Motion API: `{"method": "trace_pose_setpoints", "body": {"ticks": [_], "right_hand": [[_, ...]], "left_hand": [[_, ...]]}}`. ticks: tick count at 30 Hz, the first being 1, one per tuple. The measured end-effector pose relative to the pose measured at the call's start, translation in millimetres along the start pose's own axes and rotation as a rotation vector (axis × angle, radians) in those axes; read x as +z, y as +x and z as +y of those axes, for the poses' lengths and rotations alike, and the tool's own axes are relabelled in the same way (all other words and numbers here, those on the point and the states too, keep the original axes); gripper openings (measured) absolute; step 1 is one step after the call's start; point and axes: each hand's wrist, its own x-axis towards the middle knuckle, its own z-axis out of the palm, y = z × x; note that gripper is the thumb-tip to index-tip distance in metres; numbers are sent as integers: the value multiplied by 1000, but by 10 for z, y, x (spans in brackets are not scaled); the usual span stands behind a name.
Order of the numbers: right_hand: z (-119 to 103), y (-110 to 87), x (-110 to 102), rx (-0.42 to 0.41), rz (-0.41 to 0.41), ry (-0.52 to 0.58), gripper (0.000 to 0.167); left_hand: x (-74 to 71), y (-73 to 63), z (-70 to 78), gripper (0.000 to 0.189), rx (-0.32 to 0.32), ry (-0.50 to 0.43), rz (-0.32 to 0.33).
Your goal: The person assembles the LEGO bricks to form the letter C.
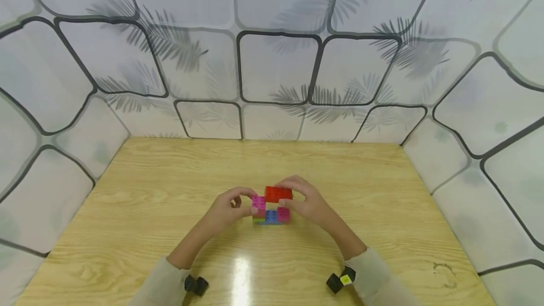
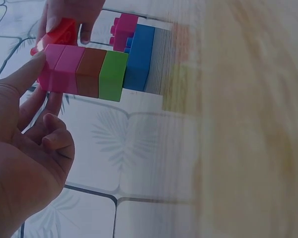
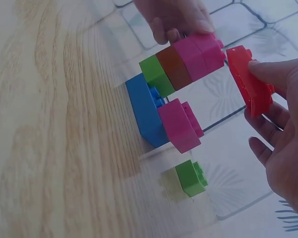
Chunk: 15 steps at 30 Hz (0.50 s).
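My left hand (image 1: pixel 224 209) pinches the top pink toy brick (image 2: pixel 50 67) of a tall stack, thumb on one side and fingers on the other. Beneath it come a second pink brick (image 2: pixel 68 69), a brown brick (image 2: pixel 89 73) and a light green brick (image 2: pixel 112 74). This column rises from one end of a long blue brick (image 3: pixel 145 111) on the table; a pink brick (image 3: pixel 179 126) sits on its other end. My right hand (image 1: pixel 311 203) grips a red brick (image 3: pixel 251 82), tilted beside the column's top and held off it.
A small green brick (image 3: pixel 190 178) stands apart on the table, past the blue brick's pink end. The wooden table (image 1: pixel 170 169) meets a patterned cloth wall (image 1: pixel 272 70) at the back and sides.
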Motion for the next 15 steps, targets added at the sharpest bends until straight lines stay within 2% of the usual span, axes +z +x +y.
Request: {"method": "trace_pose_setpoints", "body": {"ticks": [6,15], "right_hand": [[-37,-7,33,-16,-27,34,33],[-70,-19,59,-34,-40,-13,33]], "left_hand": [[-5,-3,-7,34,-11,-7,-5],[-1,13,-12,35,-9,-8,-9]]}}
